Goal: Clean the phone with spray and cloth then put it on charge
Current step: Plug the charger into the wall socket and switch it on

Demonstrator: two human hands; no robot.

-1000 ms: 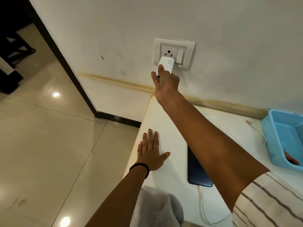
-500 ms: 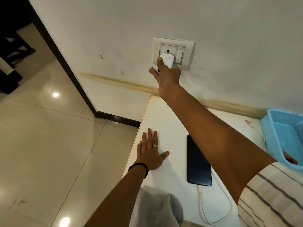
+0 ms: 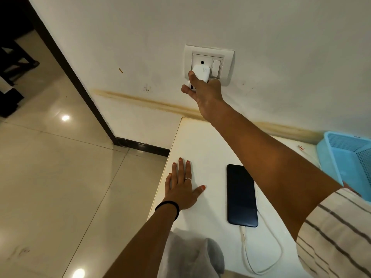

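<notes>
Charger now socket-seated, between fingers.

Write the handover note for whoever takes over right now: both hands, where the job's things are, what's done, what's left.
Right hand: holds the white charger against the wall socket; whether it is fully seated cannot be told.
Left hand: flat on the white counter, holding nothing.
Phone: face up on the counter, screen dark, white cable plugged into its near end.
Done: cable in phone.
Left: press the charger home, flip the switch if needed, check the phone charges.
</notes>
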